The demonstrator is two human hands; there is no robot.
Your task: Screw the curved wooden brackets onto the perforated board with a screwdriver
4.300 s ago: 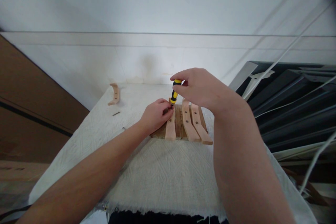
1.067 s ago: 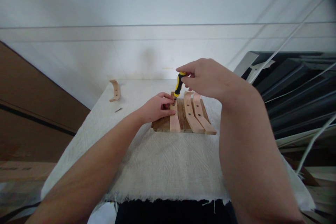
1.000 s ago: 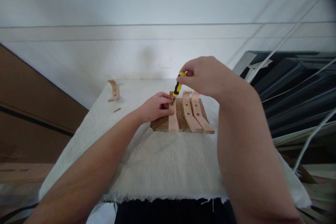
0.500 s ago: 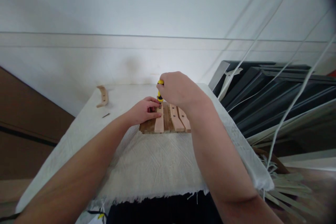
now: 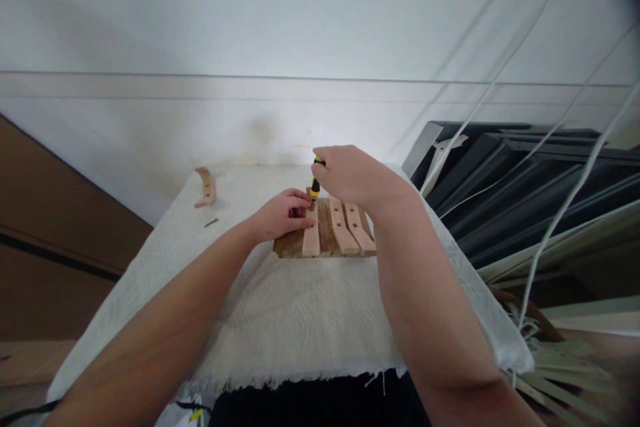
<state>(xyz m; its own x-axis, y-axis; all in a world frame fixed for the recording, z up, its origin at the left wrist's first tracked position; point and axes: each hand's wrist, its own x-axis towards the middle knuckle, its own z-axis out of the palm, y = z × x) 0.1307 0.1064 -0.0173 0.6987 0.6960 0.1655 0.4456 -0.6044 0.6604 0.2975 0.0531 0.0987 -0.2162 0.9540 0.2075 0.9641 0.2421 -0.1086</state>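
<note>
My right hand (image 5: 347, 173) is wrapped around the handle of a yellow-and-black screwdriver (image 5: 315, 185). The tool points down, slightly tilted, its tip at a screw near the upper part of a pale wooden strip (image 5: 311, 240). With thumb and fingers, my left hand (image 5: 280, 215) grips that strip from its left side, close to the tip. Beneath the strip lies a brown wooden board (image 5: 326, 240). Two more pale strips, a bent one (image 5: 343, 233) and another (image 5: 359, 230) beside it, rest on the board's right part, each with dark screw heads or holes.
A curved wooden piece (image 5: 205, 187) and a small dark screw-like item (image 5: 211, 222) lie at left on the white tablecloth (image 5: 300, 320). The wall stands behind the table. Dark panels (image 5: 520, 173) lean at right, with white cords (image 5: 560, 213) crossing before them.
The whole view has shifted slightly, so everything appears a little lower and further right. Both hands keep their grips, and the screwdriver stays on the same strip, tilted slightly more.
</note>
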